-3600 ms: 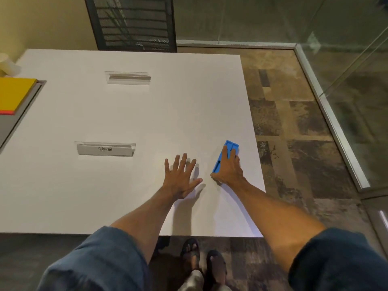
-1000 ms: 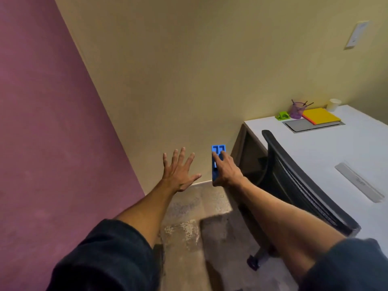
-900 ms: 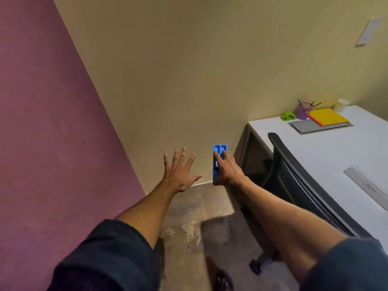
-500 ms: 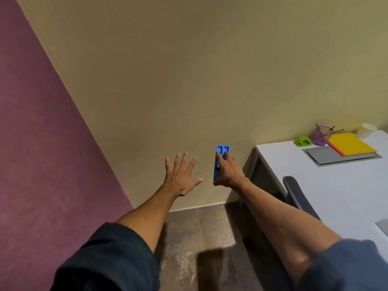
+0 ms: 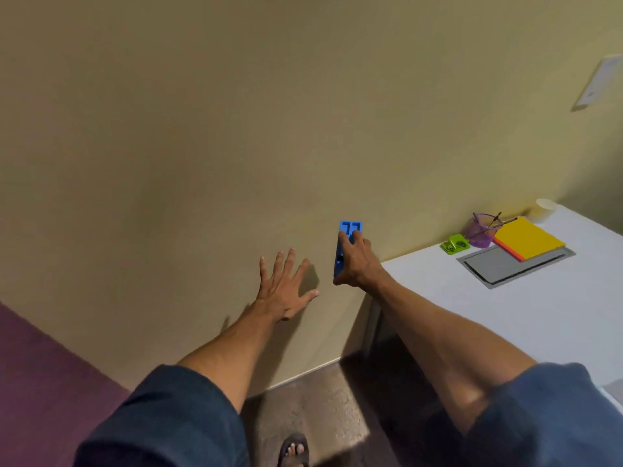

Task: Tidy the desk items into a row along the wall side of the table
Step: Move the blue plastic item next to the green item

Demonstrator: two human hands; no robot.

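My right hand (image 5: pixel 355 262) grips a flat blue plastic item (image 5: pixel 348 230), held in the air just left of the white table's (image 5: pixel 526 318) corner, in front of the beige wall. My left hand (image 5: pixel 286 286) is spread open and holds nothing, to the left of the blue item. Along the wall side of the table stand a green stapler-like item (image 5: pixel 455 244), a purple mesh pen cup (image 5: pixel 480 232), a yellow notebook (image 5: pixel 529 237) and a white paper cup (image 5: pixel 546 208).
A grey inset panel (image 5: pixel 499 267) lies in the tabletop under the notebook's edge. The beige wall (image 5: pixel 269 129) is close ahead, with a white wall plate (image 5: pixel 600 82) at upper right. Purple wall at lower left; my sandalled foot (image 5: pixel 295 449) stands on the stone floor.
My view has swung from the table's far side toward the wall, and the table's wall-side corner has drawn closer. My right hand still carries the blue item; the chair is out of view.
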